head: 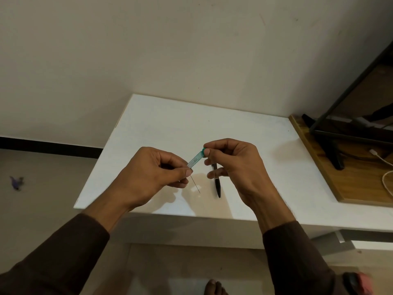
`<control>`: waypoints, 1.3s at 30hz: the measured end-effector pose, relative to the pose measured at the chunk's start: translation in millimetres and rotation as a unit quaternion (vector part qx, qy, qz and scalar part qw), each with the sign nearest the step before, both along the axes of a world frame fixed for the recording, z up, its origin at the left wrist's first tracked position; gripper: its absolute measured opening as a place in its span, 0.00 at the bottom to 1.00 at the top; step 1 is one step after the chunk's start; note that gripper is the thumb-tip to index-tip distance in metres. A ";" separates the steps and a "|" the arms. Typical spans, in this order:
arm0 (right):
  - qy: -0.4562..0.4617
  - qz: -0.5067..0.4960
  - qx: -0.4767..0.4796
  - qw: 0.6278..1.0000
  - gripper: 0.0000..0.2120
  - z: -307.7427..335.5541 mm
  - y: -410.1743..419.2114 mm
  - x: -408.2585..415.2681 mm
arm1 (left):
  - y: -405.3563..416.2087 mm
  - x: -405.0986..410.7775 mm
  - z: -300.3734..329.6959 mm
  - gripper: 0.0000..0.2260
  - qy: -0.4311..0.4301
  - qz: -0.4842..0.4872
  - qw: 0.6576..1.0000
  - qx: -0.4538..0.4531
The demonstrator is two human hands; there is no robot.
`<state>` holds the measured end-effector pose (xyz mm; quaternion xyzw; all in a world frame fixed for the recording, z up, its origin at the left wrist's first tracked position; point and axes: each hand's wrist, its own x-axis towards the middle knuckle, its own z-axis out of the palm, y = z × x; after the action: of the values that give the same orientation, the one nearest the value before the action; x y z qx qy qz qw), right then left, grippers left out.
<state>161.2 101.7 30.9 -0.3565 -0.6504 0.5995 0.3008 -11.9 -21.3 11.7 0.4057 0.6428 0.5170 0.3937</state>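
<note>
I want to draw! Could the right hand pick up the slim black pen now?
Probably not yet: the right hand pinches the green-capped clear tube. The black pen lies free on the white table.

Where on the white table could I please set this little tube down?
Bare: the far strip of the table along the wall, and the right side between the black pen and the wooden board. Crowded: under left hand and right hand, around the pen.

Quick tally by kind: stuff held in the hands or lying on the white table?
Clear tube with teal cap: 1
Thin rod: 1
Black pen: 1
Total: 3
</note>
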 end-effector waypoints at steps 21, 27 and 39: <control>-0.006 0.004 0.000 1.000 0.06 -8.7 -7.5 -10.0 | 0.5 -4.2 -2.6 0.03 -0.016 0.004 1.000 0.006; -0.041 -0.062 -0.020 0.997 0.07 -20.3 -3.9 -28.8 | -7.7 -25.6 -5.6 0.06 -0.008 0.042 0.999 -0.002; -0.201 -0.021 0.034 0.979 0.06 -47.0 -6.4 -72.7 | -19.0 -54.3 -12.3 0.05 -0.025 0.093 0.995 -0.021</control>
<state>88.5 95.4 -16.1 -0.4727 -0.7100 0.4869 0.1881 -66.2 -40.3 -0.6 0.3231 0.6785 0.5477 0.3678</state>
